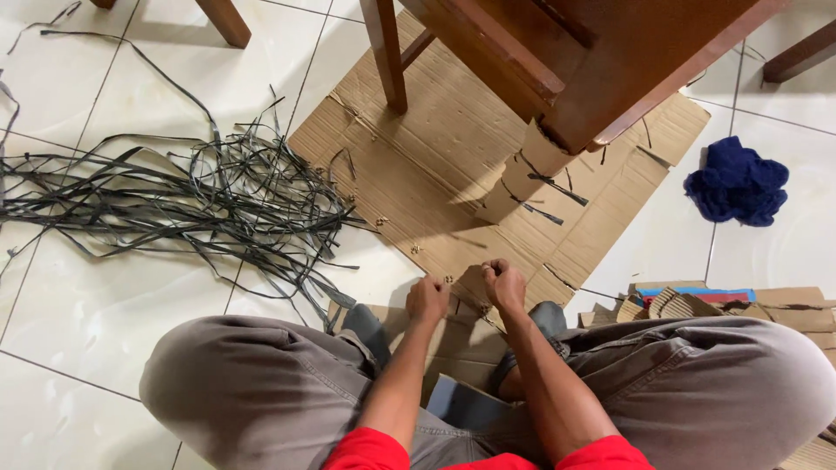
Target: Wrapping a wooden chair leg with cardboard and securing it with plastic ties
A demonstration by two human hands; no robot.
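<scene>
Head view showed the left hand (427, 298) and right hand (503, 283) both fisted over flattened cardboard (435, 165), their contents untellable, beside tangled black strapping (209, 196).

A home floor turned into a makeshift unpacking spot is shown: glossy white tiles (96, 305), wooden furniture legs (387, 52), one leg wrapped in cardboard (522, 178), flattened cardboard sheets (435, 165), a heap of cut black packing straps (218, 200) and a blue cloth (738, 183).
</scene>
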